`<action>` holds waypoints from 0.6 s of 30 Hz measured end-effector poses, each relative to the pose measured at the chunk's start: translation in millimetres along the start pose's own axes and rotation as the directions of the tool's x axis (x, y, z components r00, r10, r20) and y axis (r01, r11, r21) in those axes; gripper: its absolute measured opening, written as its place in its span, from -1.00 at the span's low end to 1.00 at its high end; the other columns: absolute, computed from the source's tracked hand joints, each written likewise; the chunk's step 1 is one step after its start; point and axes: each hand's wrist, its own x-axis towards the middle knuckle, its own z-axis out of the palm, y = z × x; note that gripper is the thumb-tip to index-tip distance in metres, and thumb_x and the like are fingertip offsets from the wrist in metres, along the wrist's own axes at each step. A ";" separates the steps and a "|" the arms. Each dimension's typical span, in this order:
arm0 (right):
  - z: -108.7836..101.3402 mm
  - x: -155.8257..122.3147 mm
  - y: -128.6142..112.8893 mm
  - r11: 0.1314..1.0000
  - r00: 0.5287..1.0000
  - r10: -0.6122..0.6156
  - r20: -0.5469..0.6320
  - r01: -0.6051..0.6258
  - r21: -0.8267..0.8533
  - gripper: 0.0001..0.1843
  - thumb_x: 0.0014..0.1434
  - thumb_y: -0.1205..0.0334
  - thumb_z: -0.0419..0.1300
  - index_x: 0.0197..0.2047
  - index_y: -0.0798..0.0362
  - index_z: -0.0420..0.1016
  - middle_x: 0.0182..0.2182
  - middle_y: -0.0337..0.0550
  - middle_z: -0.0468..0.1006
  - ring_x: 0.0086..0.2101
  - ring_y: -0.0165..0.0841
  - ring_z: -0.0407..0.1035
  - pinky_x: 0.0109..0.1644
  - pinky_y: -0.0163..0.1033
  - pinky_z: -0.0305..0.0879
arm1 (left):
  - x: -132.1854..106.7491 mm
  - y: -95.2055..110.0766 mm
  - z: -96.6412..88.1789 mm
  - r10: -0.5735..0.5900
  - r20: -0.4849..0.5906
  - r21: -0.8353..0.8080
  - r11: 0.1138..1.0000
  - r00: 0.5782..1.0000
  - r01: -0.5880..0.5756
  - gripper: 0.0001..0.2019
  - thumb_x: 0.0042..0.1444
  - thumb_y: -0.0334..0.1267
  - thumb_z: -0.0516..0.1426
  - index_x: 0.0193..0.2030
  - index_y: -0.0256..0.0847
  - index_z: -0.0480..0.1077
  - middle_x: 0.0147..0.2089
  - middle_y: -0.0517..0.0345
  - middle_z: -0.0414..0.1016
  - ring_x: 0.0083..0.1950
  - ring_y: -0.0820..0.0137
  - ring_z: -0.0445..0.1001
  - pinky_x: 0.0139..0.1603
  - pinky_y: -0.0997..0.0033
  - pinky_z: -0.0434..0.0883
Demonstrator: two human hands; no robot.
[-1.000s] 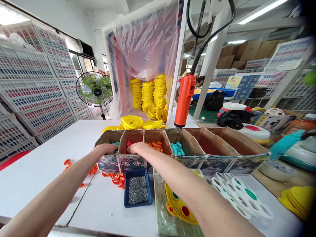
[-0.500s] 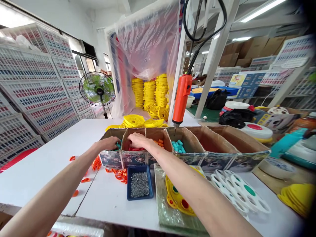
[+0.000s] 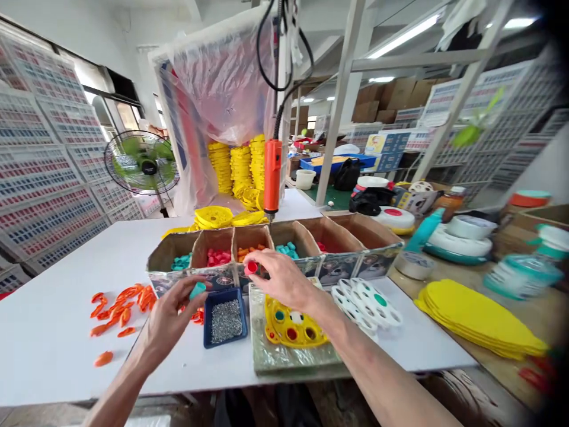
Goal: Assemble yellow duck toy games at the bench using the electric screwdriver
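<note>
My left hand (image 3: 171,317) pinches a small teal plastic cap (image 3: 197,290) above the blue tray of screws (image 3: 224,320). My right hand (image 3: 282,279) holds a small red cap (image 3: 251,267) in its fingertips, just in front of the divided cardboard box (image 3: 284,268). That box holds teal, red and orange caps in separate compartments. Below my right hand a yellow plastic disc (image 3: 291,329) with coloured holes lies on a shiny mat (image 3: 267,356).
A stack of white round discs (image 3: 367,299) sits right of the mat. An orange electric screwdriver (image 3: 272,178) hangs over the box. Orange clips (image 3: 118,305) are scattered at the left. Yellow flat parts (image 3: 478,320), tape rolls and bottles crowd the right side. A fan (image 3: 141,163) stands behind.
Both hands have come out of the box compartments and back towards me, the left now holding a teal cap and the right a red one. The view swung right and down.
</note>
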 end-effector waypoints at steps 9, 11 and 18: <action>-57.9 -132.8 14.5 0.962 0.969 0.243 -0.046 -0.235 0.138 -0.79 0.35 0.22 0.22 -0.01 -0.07 0.65 -0.06 -0.13 0.71 -0.04 -0.27 0.58 0.09 -0.15 0.54 | -109.9 0.1 90.5 -0.208 0.205 -0.108 0.966 0.957 0.233 -0.57 0.16 0.16 0.22 0.03 -0.04 0.52 -0.24 0.13 0.71 -0.44 0.37 0.55 -0.41 0.45 0.56; -56.8 -146.7 16.6 0.957 0.962 0.273 -0.029 -0.268 0.111 -0.78 0.34 0.21 0.24 0.01 -0.07 0.64 -0.08 -0.12 0.71 -0.05 -0.25 0.58 0.06 -0.14 0.55 | -122.8 -1.1 110.2 -0.227 0.292 -0.185 0.940 0.929 0.288 -0.57 0.17 0.16 0.21 0.06 -0.02 0.50 -0.13 0.10 0.71 -0.41 0.37 0.56 -0.39 0.45 0.57; -37.6 -147.4 17.5 0.953 0.956 0.291 0.050 -0.294 0.073 -0.74 0.30 0.31 0.27 0.05 -0.04 0.61 -0.05 -0.11 0.72 -0.03 -0.23 0.57 0.13 -0.05 0.51 | -142.2 7.6 146.0 -0.265 0.297 -0.315 0.880 0.917 0.356 -0.58 0.13 0.21 0.23 0.00 0.03 0.53 -0.11 0.16 0.72 -0.42 0.43 0.52 -0.32 0.48 0.55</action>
